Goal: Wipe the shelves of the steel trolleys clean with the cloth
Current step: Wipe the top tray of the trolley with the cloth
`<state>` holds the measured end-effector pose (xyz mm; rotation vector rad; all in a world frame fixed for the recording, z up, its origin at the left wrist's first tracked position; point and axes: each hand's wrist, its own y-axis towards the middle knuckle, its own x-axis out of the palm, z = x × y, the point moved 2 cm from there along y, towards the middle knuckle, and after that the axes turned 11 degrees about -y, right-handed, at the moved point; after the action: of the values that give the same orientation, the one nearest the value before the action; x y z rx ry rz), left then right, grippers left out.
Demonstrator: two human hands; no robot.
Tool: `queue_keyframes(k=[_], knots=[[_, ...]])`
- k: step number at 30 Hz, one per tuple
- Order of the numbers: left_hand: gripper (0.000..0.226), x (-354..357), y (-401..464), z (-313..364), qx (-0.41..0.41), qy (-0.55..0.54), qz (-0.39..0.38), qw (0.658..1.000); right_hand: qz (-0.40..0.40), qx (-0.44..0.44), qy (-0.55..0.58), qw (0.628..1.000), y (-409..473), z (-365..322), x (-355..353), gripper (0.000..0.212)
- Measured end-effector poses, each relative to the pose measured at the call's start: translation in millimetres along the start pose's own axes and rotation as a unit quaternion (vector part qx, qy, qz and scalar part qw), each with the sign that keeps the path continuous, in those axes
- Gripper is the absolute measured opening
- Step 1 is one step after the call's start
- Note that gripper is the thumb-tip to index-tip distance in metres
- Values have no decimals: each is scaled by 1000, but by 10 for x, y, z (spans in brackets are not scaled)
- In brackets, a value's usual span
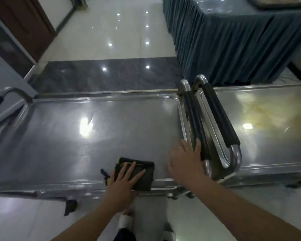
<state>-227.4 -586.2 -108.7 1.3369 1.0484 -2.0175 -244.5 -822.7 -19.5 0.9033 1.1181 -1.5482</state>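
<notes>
The cloth [137,173], dark and folded into a rough square with a yellow edge showing, lies on the top shelf [94,129] of the nearer steel trolley, close to the shelf's front rim and a little right of its middle. The person's left hand [124,181] lies flat on it, fingers straight and spread, pressing down rather than gripping, which is likely how the cloth is driven across the metal. The right hand [182,162] is blurred and also spread wide, holding nothing; it reaches over the shelf's right end, fingertips at or near the black padded handle [195,126] there, perhaps to steady the trolley, though contact cannot be confirmed. Both forearms enter from the bottom of the view, above a pale tiled floor. Just beyond that handle, handle to handle, stands a second trolley [268,159], whose shelf shows a yellowish reflection or smear; which one cannot be told. Further back, a strip of dark stone floor [102,75] crosses the room, and a table with a pleated blue-green skirt [224,40] stands at far right.
</notes>
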Motion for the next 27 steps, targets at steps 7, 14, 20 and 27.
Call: queue_keyframes(k=[7,14,20,27], knots=[[65,-32,-374,-1035,-20,20,-18,999,-58,-64,157,984,-590,-887,182,55],[54,-313,-725,-1827,-38,-119,5,992,-44,-11,326,944,-275,-1968,-139,73],[25,-1031,-1420,-2136,-90,-751,-24,654,-149,33,730,666,-116,-2941,-761,87],[61,-894,-1789,-2627,-142,-864,-101,473,-273,48,812,514,-264,-3649,-1148,46]])
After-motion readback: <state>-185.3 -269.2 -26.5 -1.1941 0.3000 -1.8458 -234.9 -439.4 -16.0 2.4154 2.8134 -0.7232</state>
